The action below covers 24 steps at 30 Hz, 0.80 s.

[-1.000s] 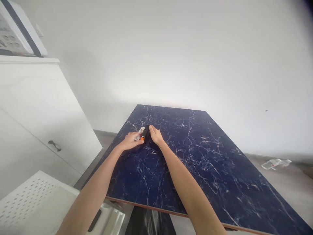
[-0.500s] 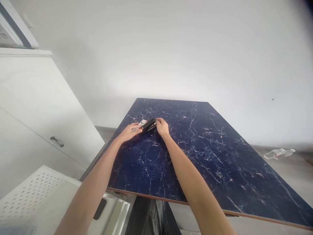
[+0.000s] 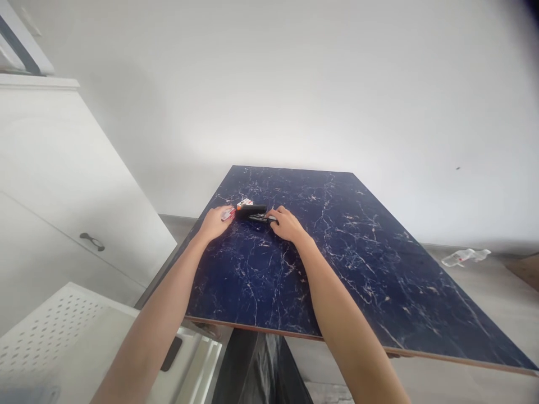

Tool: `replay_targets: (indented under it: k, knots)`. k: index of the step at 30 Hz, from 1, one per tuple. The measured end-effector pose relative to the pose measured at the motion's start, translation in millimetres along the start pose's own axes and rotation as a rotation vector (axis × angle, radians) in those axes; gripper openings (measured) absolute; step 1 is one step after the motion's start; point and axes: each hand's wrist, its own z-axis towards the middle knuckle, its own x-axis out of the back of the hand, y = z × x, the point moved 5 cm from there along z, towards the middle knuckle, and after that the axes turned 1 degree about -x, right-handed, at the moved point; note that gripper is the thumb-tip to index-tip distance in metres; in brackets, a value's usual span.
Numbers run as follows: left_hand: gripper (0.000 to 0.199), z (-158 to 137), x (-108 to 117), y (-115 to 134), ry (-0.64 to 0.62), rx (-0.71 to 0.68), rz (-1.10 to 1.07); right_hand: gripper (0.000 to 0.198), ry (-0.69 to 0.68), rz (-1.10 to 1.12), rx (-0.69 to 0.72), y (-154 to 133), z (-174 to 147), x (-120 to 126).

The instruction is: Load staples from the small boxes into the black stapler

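Left hand (image 3: pixel 215 223) held a small red-and-white packet (image 3: pixel 228 214); right hand (image 3: pixel 288 224) pinched a slim, black, pen-like object (image 3: pixel 258 219) by one end, apparently steadying it beside a black cylinder (image 3: pixel 253 209) on the dark-blue, white-veined tabletop (image 3: pixel 261 280).

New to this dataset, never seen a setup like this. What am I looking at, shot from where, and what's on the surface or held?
No machine here: these are a person's own bare hands, seen by a camera worn on the head, looking forward and down. On the dark blue marble-patterned tabletop lie a black oblong object and, beside it, a small white printed item. The left hand has its fingers at a small red-and-clear item. The right hand has its fingers at one end of a slim black object. How firmly either is gripped, I can't tell.
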Motion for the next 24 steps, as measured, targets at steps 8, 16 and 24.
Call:
replay_targets:
  k: [8,16,24]
  knots:
    - [0.046,-4,11,3,0.106,0.048,-0.079,0.023,0.025,0.060,-0.086,5,9,1]
    - [0.052,-6,6,26,0.149,0.073,-0.264,0.029,0.274,0.578,-0.550,45,-21,9]
    - [0.058,-3,-11,34,0.040,0.092,-0.234,0.054,-0.035,0.877,-0.542,3,-3,-34]
